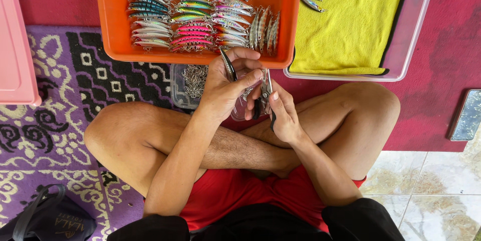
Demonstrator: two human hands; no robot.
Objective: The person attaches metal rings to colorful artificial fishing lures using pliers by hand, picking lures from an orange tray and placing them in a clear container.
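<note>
pink bin point(17, 40): far left of the orange tray, only its edge in view, sits on the patterned rug.
dark bag point(47, 218): well below-left of the orange tray, bottom corner of view, on the rug point(55, 100) (purple/black/white pattern).
orange tray point(280, 25): landmark, top centre on the floor; filled with rows of small fishing lures point(190, 13), mixed colours, hooks fitted; a few silver ones stand side by side at its right end.
clear box point(184, 86): just below the orange tray's front edge, left of the hands; holds a pile of small metal hooks.
left hand point(225, 88): just below the orange tray's front edge, closed, thumb and fingers pinching a slim dark-and-silver lure point(228, 64); lure is roughly upright, its top end touching or overlapping the tray's rim line.
right hand point(280, 113): just right of and touching the left hand, below the orange tray; closed around black-handled pliers point(265, 95), metal nose pointing up toward the lure's lower end. Exact contact point of nose and lure: cannot tell, fingers cover it.
legs: crossed, below the orange tray, forearms resting over them; red shorts.
clear tray point(411, 30): immediately right of the orange tray, lined with a yellow cloth point(355, 15); a few more lures at the cloth's top-left corner.
red mat point(441, 70): under and right of the orange tray.
glossy flat object point(468, 115): far right of the orange tray, on the mat's edge; kind unclear.
tiled floor point(426, 191): lower right, well below the orange tray.
</note>
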